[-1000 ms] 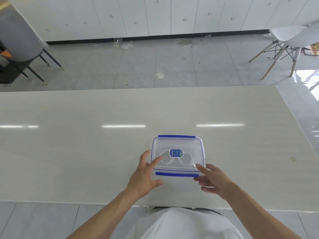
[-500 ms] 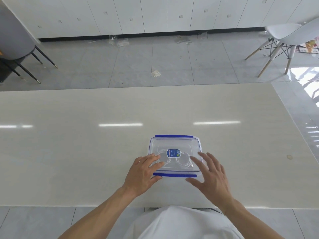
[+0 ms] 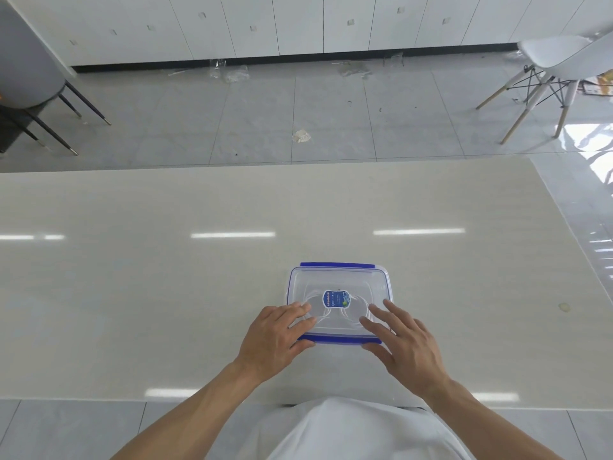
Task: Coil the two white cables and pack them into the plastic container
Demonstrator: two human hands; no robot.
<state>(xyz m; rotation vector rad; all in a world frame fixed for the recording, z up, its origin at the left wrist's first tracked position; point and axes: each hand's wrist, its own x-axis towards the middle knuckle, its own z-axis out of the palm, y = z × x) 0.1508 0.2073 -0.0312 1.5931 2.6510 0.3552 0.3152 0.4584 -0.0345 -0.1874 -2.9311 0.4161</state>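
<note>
The plastic container [image 3: 338, 303] sits on the tabletop [image 3: 166, 293] just in front of the person, lid on, with the two white cables [image 3: 353, 310] showing faintly as coils through the clear top. Both hands lie flat and spread on its near corners, gripping nothing (likely pressing the lid down to seat it over the blue near clip [image 3: 338, 339]). Half a second ago the right hand [image 3: 403, 343] rested lower, mostly off the lid; it has slid up onto it, while the left hand [image 3: 277, 336] has barely shifted.

Table [image 3: 166, 293] bare all round — only container [image 3: 338, 277] near front edge blocks hand passage.
</note>
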